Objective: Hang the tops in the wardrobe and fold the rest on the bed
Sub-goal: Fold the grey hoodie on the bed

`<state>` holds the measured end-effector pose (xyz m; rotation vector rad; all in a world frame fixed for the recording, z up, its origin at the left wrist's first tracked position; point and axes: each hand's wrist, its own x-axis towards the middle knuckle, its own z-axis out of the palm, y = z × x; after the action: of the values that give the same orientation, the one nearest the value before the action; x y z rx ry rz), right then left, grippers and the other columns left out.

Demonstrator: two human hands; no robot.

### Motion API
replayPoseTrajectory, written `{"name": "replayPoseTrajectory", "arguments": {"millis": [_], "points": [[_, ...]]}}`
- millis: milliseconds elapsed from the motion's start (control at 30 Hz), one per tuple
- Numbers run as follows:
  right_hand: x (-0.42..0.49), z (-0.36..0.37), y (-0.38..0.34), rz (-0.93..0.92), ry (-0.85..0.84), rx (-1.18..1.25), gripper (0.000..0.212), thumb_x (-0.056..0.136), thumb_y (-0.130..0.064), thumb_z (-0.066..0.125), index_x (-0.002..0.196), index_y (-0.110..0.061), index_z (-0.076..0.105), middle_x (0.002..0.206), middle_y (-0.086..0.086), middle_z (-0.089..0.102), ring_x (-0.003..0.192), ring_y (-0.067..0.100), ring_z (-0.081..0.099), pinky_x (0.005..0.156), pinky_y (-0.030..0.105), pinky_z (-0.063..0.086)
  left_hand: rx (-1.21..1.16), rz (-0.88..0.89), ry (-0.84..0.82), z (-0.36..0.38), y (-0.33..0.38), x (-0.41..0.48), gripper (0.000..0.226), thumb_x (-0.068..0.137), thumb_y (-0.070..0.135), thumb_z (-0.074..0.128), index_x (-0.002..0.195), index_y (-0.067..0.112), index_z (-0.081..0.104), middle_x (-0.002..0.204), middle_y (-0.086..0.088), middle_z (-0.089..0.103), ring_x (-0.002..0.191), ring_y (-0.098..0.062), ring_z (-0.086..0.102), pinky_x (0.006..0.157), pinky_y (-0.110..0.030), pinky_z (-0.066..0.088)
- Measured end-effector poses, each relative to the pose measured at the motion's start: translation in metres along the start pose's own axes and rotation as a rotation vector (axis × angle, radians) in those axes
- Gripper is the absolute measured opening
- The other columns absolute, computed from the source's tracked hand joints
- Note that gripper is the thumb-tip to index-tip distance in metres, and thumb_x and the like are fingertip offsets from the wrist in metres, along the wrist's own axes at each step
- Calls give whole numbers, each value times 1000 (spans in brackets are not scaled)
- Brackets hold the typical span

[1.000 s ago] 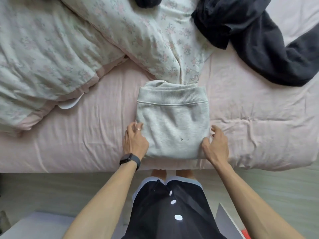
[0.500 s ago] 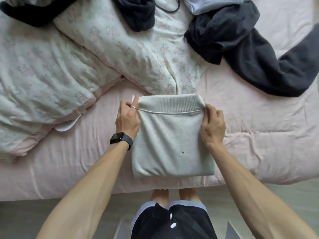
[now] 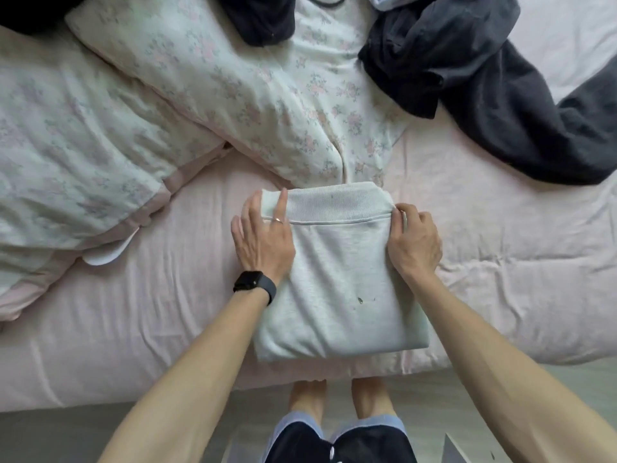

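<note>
pink bed [image 3: 500,262], folded grey garment [image 3: 340,272] between left hand [image 3: 263,238] and right hand [image 3: 414,242]

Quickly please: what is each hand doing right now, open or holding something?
Left hand: open, fingers straight, pressing flat on the folded grey garment.
Right hand: fingers curled, gripping the garment's right edge.

The bed [image 3: 133,329] bears a floral duvet [image 3: 233,95], dark clothes [image 3: 500,95] and folded grey garment [image 3: 340,279].
</note>
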<state>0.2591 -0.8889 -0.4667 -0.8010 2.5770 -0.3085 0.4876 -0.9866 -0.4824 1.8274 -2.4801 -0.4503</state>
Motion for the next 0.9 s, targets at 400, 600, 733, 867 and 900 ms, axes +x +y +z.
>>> {"name": "replayPoseTrajectory", "arguments": {"millis": [400,600,733,867,900], "points": [[-70,39,18,-352,-93,-308,65,102,-49,40,160,-42,12,170,2,-10,155,31,-13,117,72,5,73,305,-220,48,14,-52,65,99,62,30,157,48,3,169,2,-5,154,-32,-9,118,-62,-6],[-45,60,34,-337,-177,-259,66,100,-59,32,157,-51,-1,167,-6,-21,155,27,-14,117,70,10,53,358,-143,75,-2,-47,64,98,63,27,157,46,11,169,5,1,154,-32,-4,118,-62,-7],[-36,62,33,-341,-207,-241,66,101,-59,33,157,-52,-2,167,-6,-22,155,28,-16,116,74,6,69,343,-204,76,-2,-41,64,99,65,22,157,46,6,168,7,-4,154,-30,-7,117,-61,-12],[-53,45,21,-274,-190,-189,73,99,-62,41,157,-50,-2,167,-4,-21,154,34,-17,113,77,3,40,286,-233,57,6,-49,64,100,62,31,157,46,9,169,3,-5,155,-25,-8,120,-60,-3],[-58,39,19,-208,-174,-145,79,96,-65,45,157,-50,-4,168,-2,-21,154,35,-14,113,76,4,23,219,-206,51,5,-54,65,100,60,37,158,44,12,169,-1,-3,155,-24,-7,122,-58,-1]]}}
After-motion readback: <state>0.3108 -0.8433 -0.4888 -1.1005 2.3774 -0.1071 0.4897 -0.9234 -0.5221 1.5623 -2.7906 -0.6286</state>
